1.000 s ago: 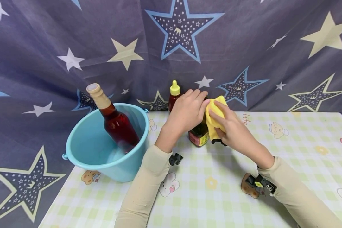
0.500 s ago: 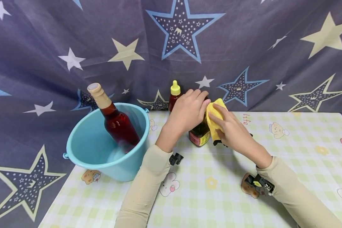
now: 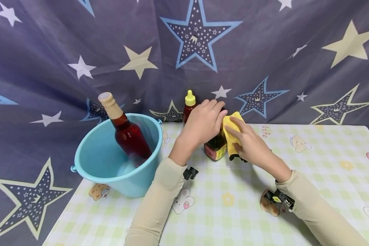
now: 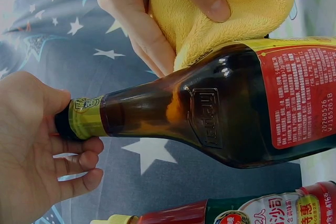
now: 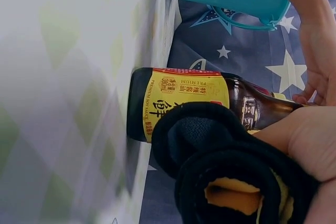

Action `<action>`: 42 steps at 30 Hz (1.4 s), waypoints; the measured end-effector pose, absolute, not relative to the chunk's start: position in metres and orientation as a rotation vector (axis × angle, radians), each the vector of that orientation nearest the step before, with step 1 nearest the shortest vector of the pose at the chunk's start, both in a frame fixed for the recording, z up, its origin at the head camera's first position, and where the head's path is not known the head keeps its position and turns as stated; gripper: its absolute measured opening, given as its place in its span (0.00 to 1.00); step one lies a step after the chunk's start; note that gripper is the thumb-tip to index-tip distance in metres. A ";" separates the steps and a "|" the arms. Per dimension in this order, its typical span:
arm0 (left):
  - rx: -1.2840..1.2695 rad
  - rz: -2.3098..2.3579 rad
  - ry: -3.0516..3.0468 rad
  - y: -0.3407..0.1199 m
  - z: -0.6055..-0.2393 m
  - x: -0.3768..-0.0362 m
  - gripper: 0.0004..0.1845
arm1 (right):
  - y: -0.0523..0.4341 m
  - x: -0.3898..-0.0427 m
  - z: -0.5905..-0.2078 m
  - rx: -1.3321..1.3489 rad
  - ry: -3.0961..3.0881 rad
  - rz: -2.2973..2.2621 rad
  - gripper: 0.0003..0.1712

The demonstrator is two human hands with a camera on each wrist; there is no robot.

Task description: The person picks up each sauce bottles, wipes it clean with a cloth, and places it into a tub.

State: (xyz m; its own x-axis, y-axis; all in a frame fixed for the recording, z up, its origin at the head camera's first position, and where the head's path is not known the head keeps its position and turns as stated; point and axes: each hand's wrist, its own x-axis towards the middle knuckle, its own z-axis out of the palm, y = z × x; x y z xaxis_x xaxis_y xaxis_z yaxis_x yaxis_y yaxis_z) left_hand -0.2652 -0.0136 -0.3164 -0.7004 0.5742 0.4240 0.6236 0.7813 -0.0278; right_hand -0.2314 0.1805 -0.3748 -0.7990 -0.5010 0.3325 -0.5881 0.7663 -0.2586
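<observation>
From the head camera: left hand (image 3: 203,123) curled over the top of a dark sauce bottle (image 3: 216,147), upright on the checked tablecloth (image 3: 233,201) just right of the blue bucket (image 3: 117,171); right hand (image 3: 249,143) pressing a yellow cloth (image 3: 230,136) to its side.

Left wrist view: fingers (image 4: 79,161) wrapped round the capped neck, cloth (image 4: 220,19) against the shoulder.

Right wrist view: cloth's black edge (image 5: 220,156) bunched beside the yellow label (image 5: 184,98).
</observation>
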 end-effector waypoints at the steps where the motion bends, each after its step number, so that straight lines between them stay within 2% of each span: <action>1: -0.904 -0.168 -2.561 -0.013 -0.317 -0.265 0.23 | 0.181 -0.231 -0.375 0.853 -2.717 0.520 0.36; 42: -0.876 -0.146 -2.564 -0.013 -0.317 -0.264 0.23 | 0.181 -0.235 -0.385 0.808 -2.757 0.629 0.34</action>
State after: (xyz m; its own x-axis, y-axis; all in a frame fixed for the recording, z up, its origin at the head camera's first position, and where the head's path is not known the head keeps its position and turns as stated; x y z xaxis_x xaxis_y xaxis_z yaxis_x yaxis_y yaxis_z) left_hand -0.2639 -0.0131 -0.3169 -0.7109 0.5601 0.4253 0.6049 0.7955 -0.0366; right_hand -0.2353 0.1812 -0.3851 -0.8305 -0.4675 0.3028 -0.5526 0.7601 -0.3420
